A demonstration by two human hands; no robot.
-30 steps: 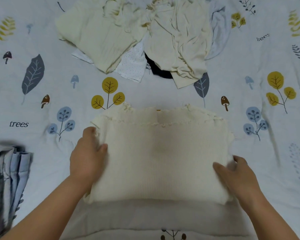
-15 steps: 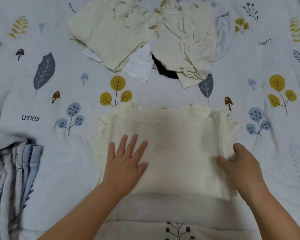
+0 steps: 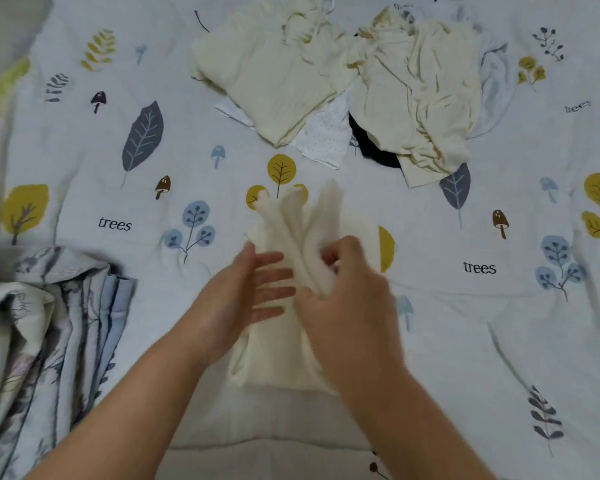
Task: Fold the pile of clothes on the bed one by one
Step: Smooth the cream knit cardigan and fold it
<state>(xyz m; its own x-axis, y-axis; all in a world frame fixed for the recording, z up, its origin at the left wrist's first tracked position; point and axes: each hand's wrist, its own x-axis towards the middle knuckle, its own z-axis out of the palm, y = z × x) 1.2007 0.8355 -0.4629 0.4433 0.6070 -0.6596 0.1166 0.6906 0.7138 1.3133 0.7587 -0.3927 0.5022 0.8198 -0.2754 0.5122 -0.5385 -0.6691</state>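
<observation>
Cream ribbed top [image 3: 284, 355] is lying half-folded on the bed [image 3: 465, 323]; right hand [image 3: 347, 306] is pinching its raised fold, left hand [image 3: 243, 299] is resting flat, fingers straight.

We see both bare forearms reaching up from the bottom of the frame and meeting near its centre. Our left hand [image 3: 248, 294] lies open, fingers straight and spread, pointing right. Our right hand [image 3: 347, 296], slightly blurred, curls its fingers round a fold of cream ribbed knit garment [image 3: 302, 237].
</observation>
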